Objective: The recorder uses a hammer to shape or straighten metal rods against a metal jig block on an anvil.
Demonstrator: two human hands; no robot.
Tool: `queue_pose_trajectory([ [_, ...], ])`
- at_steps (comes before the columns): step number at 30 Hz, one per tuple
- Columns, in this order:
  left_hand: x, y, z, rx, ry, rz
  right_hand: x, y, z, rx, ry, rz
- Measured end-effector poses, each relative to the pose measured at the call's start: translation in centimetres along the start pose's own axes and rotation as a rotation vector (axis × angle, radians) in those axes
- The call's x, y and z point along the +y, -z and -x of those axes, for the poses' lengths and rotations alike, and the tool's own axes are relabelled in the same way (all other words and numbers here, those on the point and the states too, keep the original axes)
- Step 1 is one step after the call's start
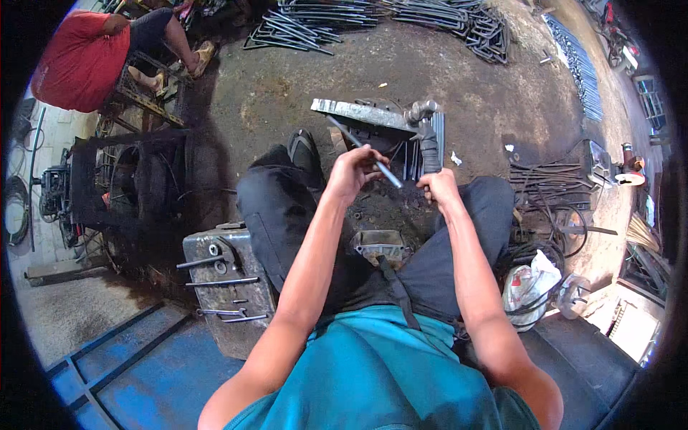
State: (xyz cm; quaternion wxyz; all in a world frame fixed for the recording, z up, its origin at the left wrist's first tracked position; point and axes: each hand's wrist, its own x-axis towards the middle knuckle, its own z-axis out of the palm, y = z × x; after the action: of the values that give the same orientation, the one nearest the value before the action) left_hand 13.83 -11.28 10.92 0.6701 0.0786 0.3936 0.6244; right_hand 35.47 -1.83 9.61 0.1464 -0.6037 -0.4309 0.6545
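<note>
My left hand (351, 173) is closed around a thin grey metal rod (388, 174). The rod slants from the lower edge of a thick metal slab (358, 111) down past my fingers, its near end free. To the right, my right hand (440, 188) grips a hammer by its dark, wrapped handle (428, 150). The steel hammer head (421, 111) is up at the slab's right end; whether it touches is unclear. Below and beside the slab are several straight metal rods (411, 159), partly hidden by my hands and the hammer.
A dark metal box (236, 308) with spanners and rods on top stands by my left leg. Bent rods (301, 29) lie in piles at the far side. More rods (548, 185) and a plastic bag (530, 290) are right. A person in red (79, 64) sits far left.
</note>
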Motion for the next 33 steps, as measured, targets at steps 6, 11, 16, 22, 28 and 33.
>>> queue_pose_trajectory([
  [6,-2.7,-2.4,0.5,0.253,-0.248,-0.686,1.5,0.1,0.1,-0.020,0.042,0.018],
  [11,-5.4,-3.2,1.2,0.277,-0.283,-0.612,1.5,0.1,0.2,-0.037,-0.027,-0.052],
  [16,-7.7,-0.6,-0.8,0.215,-0.178,-0.631,1.5,-0.2,0.3,-0.040,-0.011,-0.042],
  [22,-8.3,1.8,-1.5,0.336,0.101,-0.768,2.0,-0.1,-0.1,0.001,0.016,-0.004],
  [28,-7.3,2.1,-3.9,0.179,0.221,-0.401,2.9,-0.4,-0.8,0.108,0.077,0.217],
  [33,-7.9,4.5,-5.1,0.321,0.166,-0.455,2.9,-1.1,-0.1,0.207,0.184,0.269],
])
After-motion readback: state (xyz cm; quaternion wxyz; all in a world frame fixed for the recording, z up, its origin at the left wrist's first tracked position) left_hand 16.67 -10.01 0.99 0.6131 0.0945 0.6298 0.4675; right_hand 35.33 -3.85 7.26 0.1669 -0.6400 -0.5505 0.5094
